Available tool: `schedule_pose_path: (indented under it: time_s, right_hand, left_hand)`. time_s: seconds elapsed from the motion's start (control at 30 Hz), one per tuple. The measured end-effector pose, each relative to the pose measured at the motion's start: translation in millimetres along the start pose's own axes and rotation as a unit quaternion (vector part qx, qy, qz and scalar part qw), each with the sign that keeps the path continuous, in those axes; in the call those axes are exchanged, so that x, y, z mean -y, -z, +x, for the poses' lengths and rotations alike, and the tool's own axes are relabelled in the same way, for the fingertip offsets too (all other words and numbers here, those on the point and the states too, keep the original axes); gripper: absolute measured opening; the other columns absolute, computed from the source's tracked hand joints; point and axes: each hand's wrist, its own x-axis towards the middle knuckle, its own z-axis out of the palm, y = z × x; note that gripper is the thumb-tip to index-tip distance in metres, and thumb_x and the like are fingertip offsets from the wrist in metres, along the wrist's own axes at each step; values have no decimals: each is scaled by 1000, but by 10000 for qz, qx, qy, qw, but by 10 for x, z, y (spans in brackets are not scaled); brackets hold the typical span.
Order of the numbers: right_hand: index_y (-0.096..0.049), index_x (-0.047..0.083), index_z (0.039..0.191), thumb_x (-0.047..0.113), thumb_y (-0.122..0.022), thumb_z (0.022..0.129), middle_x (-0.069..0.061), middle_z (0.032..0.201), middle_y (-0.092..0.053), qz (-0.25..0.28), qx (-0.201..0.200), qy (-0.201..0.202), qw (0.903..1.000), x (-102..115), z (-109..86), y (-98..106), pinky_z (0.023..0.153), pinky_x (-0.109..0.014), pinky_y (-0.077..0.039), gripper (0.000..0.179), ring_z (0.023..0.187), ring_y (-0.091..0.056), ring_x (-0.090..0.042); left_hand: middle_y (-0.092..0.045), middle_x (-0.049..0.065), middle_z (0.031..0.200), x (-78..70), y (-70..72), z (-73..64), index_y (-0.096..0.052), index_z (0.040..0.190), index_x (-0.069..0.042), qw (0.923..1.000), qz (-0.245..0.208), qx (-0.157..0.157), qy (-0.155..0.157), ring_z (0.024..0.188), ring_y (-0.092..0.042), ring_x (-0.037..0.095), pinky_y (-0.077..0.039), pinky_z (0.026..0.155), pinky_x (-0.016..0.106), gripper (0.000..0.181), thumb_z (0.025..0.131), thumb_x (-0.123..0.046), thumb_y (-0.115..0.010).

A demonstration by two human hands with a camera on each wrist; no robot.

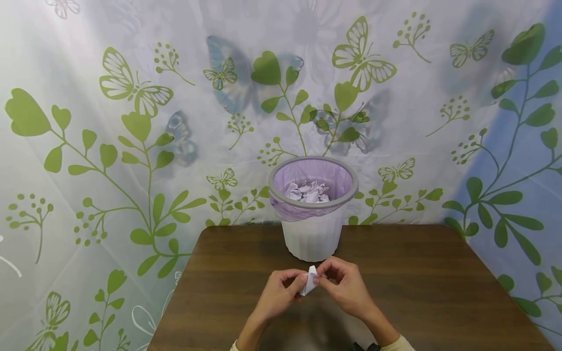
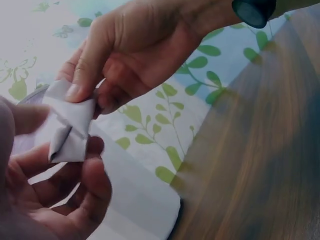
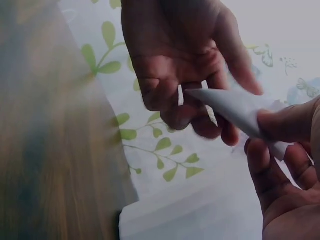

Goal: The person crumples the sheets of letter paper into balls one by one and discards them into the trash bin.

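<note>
A small folded piece of white paper (image 1: 309,282) is held between both hands above the table, in front of the bin. My left hand (image 1: 278,294) has it by its left side, thumb on the near face and fingers behind. From the right, my right hand (image 1: 349,289) pinches it between thumb and fingers. In the left wrist view, the folded paper (image 2: 75,117) shows overlapping flaps and a dark slit near its lower end. The right wrist view shows the paper (image 3: 235,110) nearly edge-on, tapering to a point over the left fingers.
A white bin (image 1: 312,236) with a grey rim and purple liner (image 1: 281,209) stands at the table's back edge. Crumpled white papers (image 1: 309,192) fill part of it. Behind the brown wooden table (image 1: 408,278) hangs a curtain (image 1: 281,126) with green leaves and butterflies.
</note>
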Motion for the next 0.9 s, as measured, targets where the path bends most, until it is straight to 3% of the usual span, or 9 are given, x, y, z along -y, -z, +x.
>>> schedule_pose_path:
  time_s: [0.17,0.33,0.43,0.6,0.7,0.9]
  right_hand:
    - [-74,7,106,-3,-85,91,-12,94,-76,23,-65,-117,9999,-14,25,7,70,-27,-64,21,82,-71,-8]
    - [-66,-2,133,-8,-86,88,-23,116,-77,559,-447,-694,9950,0,51,-26,80,-27,-66,49,95,-76,-17]
    - [-64,-2,142,-8,-87,86,-27,123,-76,978,-895,-1329,9822,11,66,-85,84,-26,-66,62,98,-78,-20]
    - [-72,-6,134,2,-85,94,-20,116,-79,1191,-1200,-2222,9602,2,73,-200,82,-25,-65,43,95,-77,-15]
    - [-74,-8,128,4,-80,98,-18,115,-79,1078,-962,-2205,9646,-14,52,-235,83,-27,-65,33,96,-75,-13]
    - [-75,-2,124,6,-79,100,-20,114,-78,440,-532,-1341,9886,-39,44,-234,85,-25,-63,25,97,-75,-13]
  left_hand:
    - [-79,10,100,11,-1,10,-86,110,-11,9984,289,-386,-303,81,-71,8,-63,74,25,14,101,-20,-81]
    - [-81,3,89,-19,-6,26,-86,98,-14,9918,779,-770,-657,74,-71,4,-61,70,24,5,95,-18,-86]
    - [-79,1,84,-42,-14,43,-85,94,-13,9869,991,-969,-827,69,-68,2,-59,66,22,4,93,-16,-86]
    - [-81,1,86,-25,-33,56,-85,97,-13,9853,828,-1262,-805,70,-70,7,-60,65,24,5,93,-14,-86]
    - [-83,4,92,5,-42,48,-86,99,-11,9847,666,-1448,-705,74,-74,9,-62,68,26,7,92,-14,-88]
    - [-82,6,100,46,-33,41,-86,99,-11,9837,615,-1550,-678,84,-79,10,-65,77,26,10,91,-15,-89]
